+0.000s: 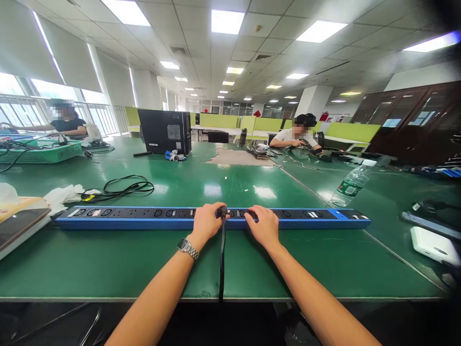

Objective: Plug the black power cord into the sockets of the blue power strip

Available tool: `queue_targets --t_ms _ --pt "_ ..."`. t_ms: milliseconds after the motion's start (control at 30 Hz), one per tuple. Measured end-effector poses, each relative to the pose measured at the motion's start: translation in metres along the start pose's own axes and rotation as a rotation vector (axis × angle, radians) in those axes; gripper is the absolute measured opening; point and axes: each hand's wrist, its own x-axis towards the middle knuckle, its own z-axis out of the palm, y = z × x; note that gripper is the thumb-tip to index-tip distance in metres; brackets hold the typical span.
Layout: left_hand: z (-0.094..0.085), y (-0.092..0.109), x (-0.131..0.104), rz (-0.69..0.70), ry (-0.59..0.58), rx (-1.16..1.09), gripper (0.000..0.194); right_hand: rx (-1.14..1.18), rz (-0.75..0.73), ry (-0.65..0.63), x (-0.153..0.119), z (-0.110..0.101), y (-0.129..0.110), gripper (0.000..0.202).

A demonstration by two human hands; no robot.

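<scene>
A person's left hand (206, 222) pinches a black plug (223, 211) between thumb and fingers at the middle of a blue-and-black power strip (236, 224) lying lengthwise across a green worktop (144, 264); whether the plug is seated is unclear. Its cord (222, 262) drops over the near edge. The right hand (265, 225) lies over the strip just beside, fingers bent across its top, though whether they grip cannot be told. A water bottle (350, 186) stands tilted in view beyond the strip's right end.
</scene>
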Motion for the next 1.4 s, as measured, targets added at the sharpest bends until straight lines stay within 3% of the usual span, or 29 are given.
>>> queue_targets --t_ms 167,433,700,900,1067,1267,1400 --pt "-0.001 0.0 -0.002 0.026 -0.022 -0.071 0.032 -0.007 -0.008 0.002 0.0 0.0 0.001 0.029" --pt "0.009 0.005 -0.005 -0.051 0.123 0.029 0.032 -0.003 -0.012 0.014 0.0 0.004 0.003 0.029" --pt "0.002 0.0 -0.007 0.062 0.01 0.032 0.032 0.011 0.005 0.016 0.002 0.001 0.003 0.029" --pt "0.006 0.001 -0.006 -0.07 0.084 0.022 0.032 0.05 -0.007 0.012 0.009 -0.004 0.011 0.027" --pt "0.007 0.005 -0.007 -0.01 0.075 0.082 0.033 0.053 0.0 0.035 0.01 -0.002 0.013 0.028" --pt "0.01 0.011 -0.009 -0.072 0.123 0.108 0.031 0.05 0.005 0.045 0.01 -0.001 0.011 0.027" --pt "0.009 0.008 -0.009 -0.006 0.087 0.098 0.031 0.057 0.009 0.047 0.01 -0.001 0.01 0.027"
